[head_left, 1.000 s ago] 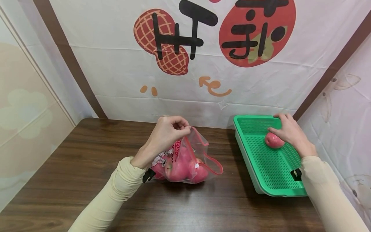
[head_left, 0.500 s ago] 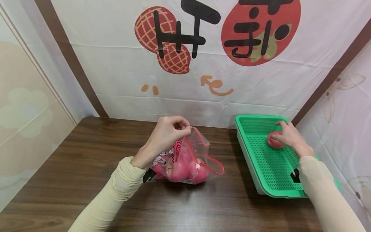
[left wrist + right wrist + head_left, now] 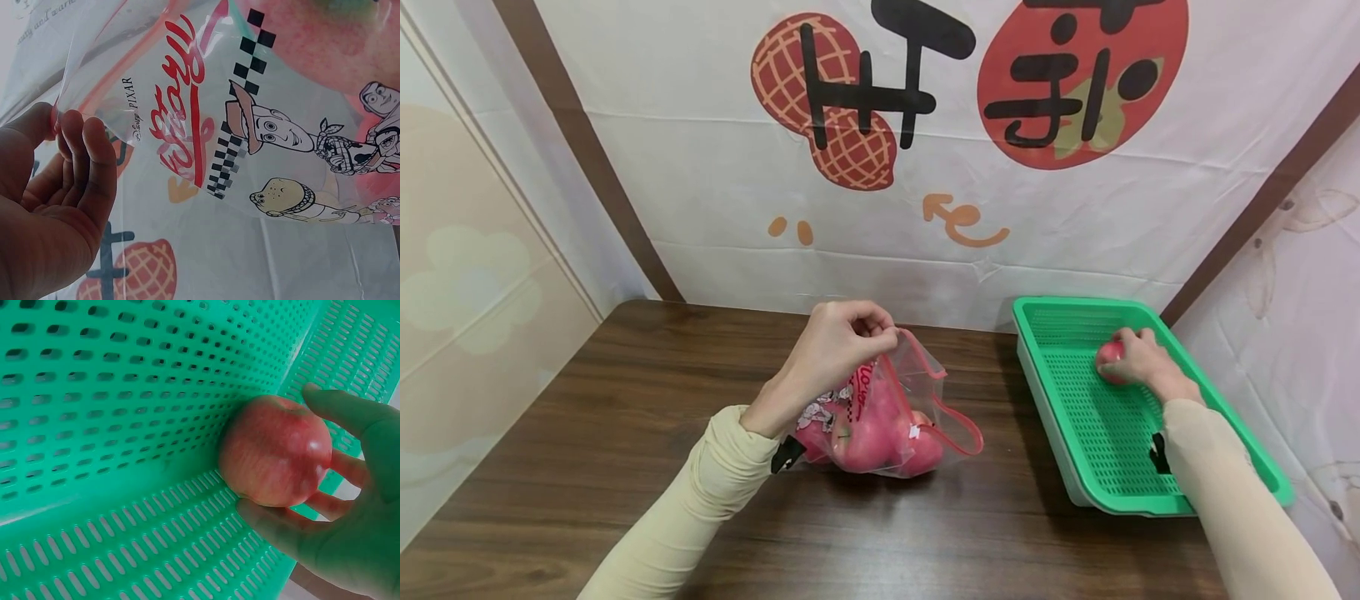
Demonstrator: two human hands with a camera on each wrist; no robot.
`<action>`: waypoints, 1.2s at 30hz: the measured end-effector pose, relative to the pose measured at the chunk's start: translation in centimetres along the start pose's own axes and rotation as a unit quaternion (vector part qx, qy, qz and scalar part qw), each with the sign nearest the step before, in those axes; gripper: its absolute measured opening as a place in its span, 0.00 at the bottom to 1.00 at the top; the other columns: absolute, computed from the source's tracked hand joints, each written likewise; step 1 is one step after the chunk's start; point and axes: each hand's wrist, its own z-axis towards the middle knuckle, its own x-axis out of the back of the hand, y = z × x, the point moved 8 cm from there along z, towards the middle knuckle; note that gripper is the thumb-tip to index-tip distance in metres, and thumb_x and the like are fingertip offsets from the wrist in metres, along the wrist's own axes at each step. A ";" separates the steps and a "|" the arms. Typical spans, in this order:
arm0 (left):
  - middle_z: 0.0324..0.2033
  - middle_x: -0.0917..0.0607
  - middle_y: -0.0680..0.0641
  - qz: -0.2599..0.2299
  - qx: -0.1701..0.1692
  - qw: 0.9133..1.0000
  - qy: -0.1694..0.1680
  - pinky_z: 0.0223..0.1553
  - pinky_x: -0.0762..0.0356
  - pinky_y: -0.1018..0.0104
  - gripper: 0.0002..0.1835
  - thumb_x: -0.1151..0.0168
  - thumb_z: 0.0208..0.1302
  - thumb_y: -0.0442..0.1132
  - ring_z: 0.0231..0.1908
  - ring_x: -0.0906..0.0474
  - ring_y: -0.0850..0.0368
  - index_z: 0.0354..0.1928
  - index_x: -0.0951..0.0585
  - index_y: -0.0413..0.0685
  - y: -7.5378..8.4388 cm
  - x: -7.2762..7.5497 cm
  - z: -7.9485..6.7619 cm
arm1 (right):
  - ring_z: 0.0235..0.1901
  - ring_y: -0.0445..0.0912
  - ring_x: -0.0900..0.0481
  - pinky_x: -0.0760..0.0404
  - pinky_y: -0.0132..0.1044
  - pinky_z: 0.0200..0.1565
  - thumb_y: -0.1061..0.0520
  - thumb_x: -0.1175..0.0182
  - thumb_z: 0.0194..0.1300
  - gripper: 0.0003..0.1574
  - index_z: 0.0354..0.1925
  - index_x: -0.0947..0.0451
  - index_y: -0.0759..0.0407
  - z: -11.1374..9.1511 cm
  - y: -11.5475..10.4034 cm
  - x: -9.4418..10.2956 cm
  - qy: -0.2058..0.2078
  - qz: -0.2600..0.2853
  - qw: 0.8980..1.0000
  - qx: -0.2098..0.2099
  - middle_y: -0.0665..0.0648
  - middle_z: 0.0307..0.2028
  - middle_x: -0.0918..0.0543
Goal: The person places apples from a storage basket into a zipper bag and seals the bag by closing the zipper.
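At the middle of the table, my left hand [image 3: 831, 346] pinches the red-trimmed edge of a clear plastic bag [image 3: 917, 387] between thumb and fingertips, holding it up. Several red apples fill the bag's lower part, and cartoon figures are printed on its side [image 3: 281, 134]. On the right, my right hand [image 3: 1142, 367] reaches into a green basket [image 3: 1138, 504]. Its thumb and fingers curl round a single red apple [image 3: 275, 450], which lies on the slotted floor close to the basket's wall. The palm partly hides this apple in the head view.
The dark wooden table [image 3: 647, 433] stretches left of the bag and along the front. A white printed cloth [image 3: 715, 167] hangs behind its back edge, and another pale cloth [image 3: 1300, 292] hangs at the right beside the basket.
My right hand has moved down from above the apple, its spread fingers closing round it. The left hand keeps its pinch on the bag. The head view has shifted slightly.
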 end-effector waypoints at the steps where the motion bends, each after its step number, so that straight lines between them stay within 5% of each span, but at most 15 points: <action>1: 0.22 0.20 0.54 0.001 0.000 1.000 0.000 0.26 0.29 0.71 0.04 0.36 0.55 0.37 0.24 0.26 0.60 0.28 0.16 0.56 0.0 0.0 0.0 | 0.46 0.71 0.32 0.25 0.57 0.37 0.48 0.38 0.62 0.45 0.67 0.42 0.70 0.1 0.0 -0.1 0.001 -0.004 1.000 0.001 0.80 0.55 0.42; 20: 0.22 0.19 0.54 -0.004 0.003 1.000 -0.003 0.27 0.28 0.70 0.04 0.36 0.54 0.37 0.24 0.25 0.60 0.27 0.16 0.56 0.1 -0.1 -0.1 | 0.42 0.66 0.28 0.25 0.49 0.34 0.49 0.35 0.58 0.41 0.62 0.36 0.69 -0.3 -0.2 0.4 0.023 -0.019 0.999 0.024 0.77 0.50 0.37; 36: 0.21 0.20 0.54 0.000 -0.002 1.000 -0.004 0.26 0.29 0.71 0.04 0.37 0.54 0.37 0.23 0.26 0.60 0.27 0.16 0.56 0.1 -0.1 -0.1 | 0.45 0.66 0.28 0.21 0.53 0.36 0.45 0.33 0.60 0.44 0.64 0.37 0.69 -2.2 -4.2 5.7 0.097 -0.002 0.994 0.058 0.78 0.56 0.37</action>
